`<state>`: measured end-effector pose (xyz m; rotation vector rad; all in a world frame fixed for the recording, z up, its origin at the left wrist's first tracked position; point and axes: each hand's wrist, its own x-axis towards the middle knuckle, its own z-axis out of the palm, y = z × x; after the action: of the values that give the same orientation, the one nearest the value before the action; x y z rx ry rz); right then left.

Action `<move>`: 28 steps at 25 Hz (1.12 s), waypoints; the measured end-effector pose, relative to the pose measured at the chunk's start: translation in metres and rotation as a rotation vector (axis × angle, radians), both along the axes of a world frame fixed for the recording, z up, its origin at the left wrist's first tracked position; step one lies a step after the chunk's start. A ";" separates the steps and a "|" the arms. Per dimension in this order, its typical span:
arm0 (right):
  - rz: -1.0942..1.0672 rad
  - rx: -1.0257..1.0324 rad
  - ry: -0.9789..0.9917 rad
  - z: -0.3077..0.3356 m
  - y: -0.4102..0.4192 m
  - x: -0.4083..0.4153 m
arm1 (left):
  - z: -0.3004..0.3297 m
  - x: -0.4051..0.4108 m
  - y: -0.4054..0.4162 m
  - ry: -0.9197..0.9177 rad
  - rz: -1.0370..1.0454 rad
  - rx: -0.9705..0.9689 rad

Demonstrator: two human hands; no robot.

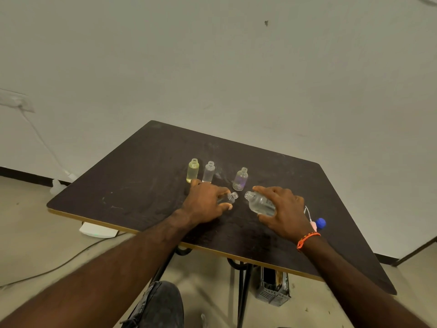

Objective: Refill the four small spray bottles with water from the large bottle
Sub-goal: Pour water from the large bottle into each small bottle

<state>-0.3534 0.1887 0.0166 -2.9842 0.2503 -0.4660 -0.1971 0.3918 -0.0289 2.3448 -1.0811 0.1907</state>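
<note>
My left hand [206, 202] grips a small clear spray bottle [231, 198], tilted with its open neck pointing right. My right hand [282, 210] holds the large clear bottle [260, 203] of water, tipped to the left so its open mouth faces the small bottle's neck a short gap away. Three more small bottles stand upright and uncapped behind my hands: a yellowish one [192, 171], a clear one [208, 171] and a purplish one [240, 179].
A blue cap [320, 223] and a pinkish spray top [313, 224] lie on the dark table [132, 176] right of my right wrist. Below the table are black legs, a grey basket [272, 290] and a cable on the floor.
</note>
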 end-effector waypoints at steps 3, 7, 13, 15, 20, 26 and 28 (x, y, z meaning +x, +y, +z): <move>0.004 -0.051 0.022 0.001 0.002 0.003 | -0.003 -0.003 -0.001 -0.014 -0.004 -0.013; 0.011 -0.087 0.040 0.002 0.006 0.007 | -0.006 -0.003 -0.001 -0.039 -0.005 0.015; 0.015 -0.138 0.053 0.006 0.004 0.008 | -0.006 -0.002 -0.002 -0.040 0.006 0.028; 0.012 -0.150 0.057 0.007 0.004 0.007 | -0.006 -0.001 -0.003 -0.045 0.002 0.038; 0.016 -0.169 0.052 0.011 0.004 0.008 | -0.004 -0.003 -0.003 -0.066 -0.014 0.051; 0.012 -0.205 0.076 0.012 0.004 0.010 | -0.002 -0.003 -0.002 -0.066 -0.018 0.061; 0.007 -0.216 0.080 0.013 0.004 0.010 | -0.003 -0.002 -0.001 -0.070 -0.016 0.068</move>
<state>-0.3436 0.1930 0.0297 -3.2182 0.2079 -0.3972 -0.1993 0.3907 -0.0318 2.4049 -1.1556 0.2351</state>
